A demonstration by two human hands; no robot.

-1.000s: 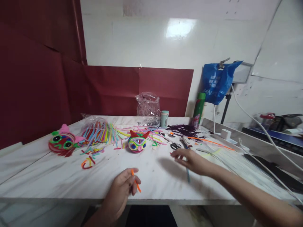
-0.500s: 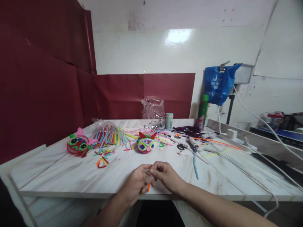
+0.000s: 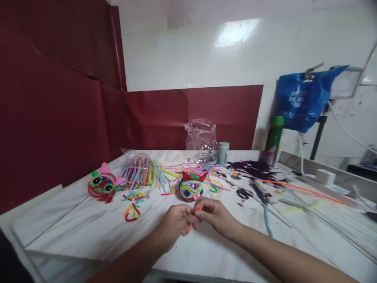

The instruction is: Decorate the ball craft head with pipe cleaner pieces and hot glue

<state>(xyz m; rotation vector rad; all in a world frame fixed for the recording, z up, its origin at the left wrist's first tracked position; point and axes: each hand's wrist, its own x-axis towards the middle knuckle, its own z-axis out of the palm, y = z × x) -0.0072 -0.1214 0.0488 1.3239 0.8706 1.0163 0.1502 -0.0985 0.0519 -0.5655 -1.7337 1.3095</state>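
Over the white marble table (image 3: 73, 228), my left hand (image 3: 173, 224) and my right hand (image 3: 216, 215) meet and pinch a short orange pipe cleaner piece (image 3: 194, 217) between their fingertips. Just beyond them sits a small multicoloured pipe-cleaner animal head with red ears (image 3: 191, 186). A second one, red with pink ears and green eyes (image 3: 103, 184), lies at the far left.
A bundle of coloured pipe cleaners in clear plastic (image 3: 141, 171), loose offcuts (image 3: 132, 210), black scissors (image 3: 244, 193), a light blue pipe cleaner (image 3: 268, 220), a long orange one (image 3: 303, 189), a small teal cup (image 3: 223, 153), a green spray can (image 3: 273, 139), a blue bag (image 3: 303, 98).
My right hand came back from the scissors area to join the left on the orange piece. Both hands then moved slightly forward, and the view shifted left.
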